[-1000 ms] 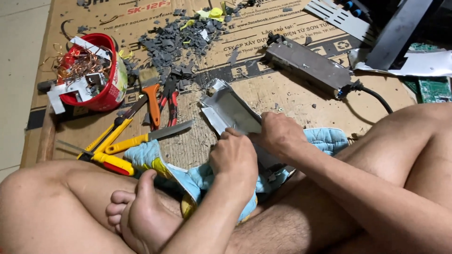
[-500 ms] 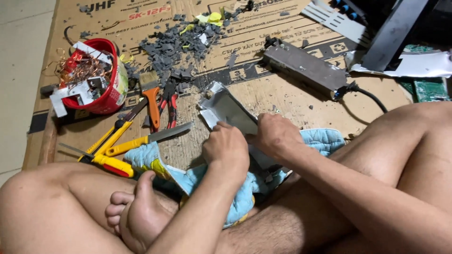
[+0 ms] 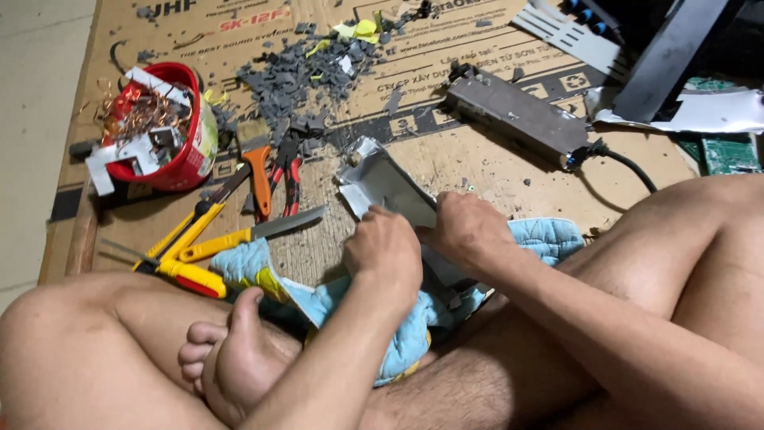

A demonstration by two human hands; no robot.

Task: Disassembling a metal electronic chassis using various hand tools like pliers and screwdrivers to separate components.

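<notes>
A bent grey sheet-metal casing (image 3: 380,181) lies tilted over a light blue cloth (image 3: 538,236) on my lap. My left hand (image 3: 385,253) is closed on its near edge. My right hand (image 3: 466,229) grips the casing just to the right, fingers wrapped around the metal. The lower part of the casing is hidden behind both hands. My crossed legs and one foot (image 3: 231,358) fill the front of the view.
A cardboard sheet (image 3: 446,159) covers the floor. On it lie yellow tin snips (image 3: 195,251), red-handled pliers (image 3: 288,171), an orange-handled tool (image 3: 258,171), a red bowl (image 3: 171,151) of copper wire and scraps, a pile of grey fragments (image 3: 306,68), a grey metal box (image 3: 517,115) with black cable.
Both hands have shifted slightly up and right along the metal casing. Their grip on it stays the same.
</notes>
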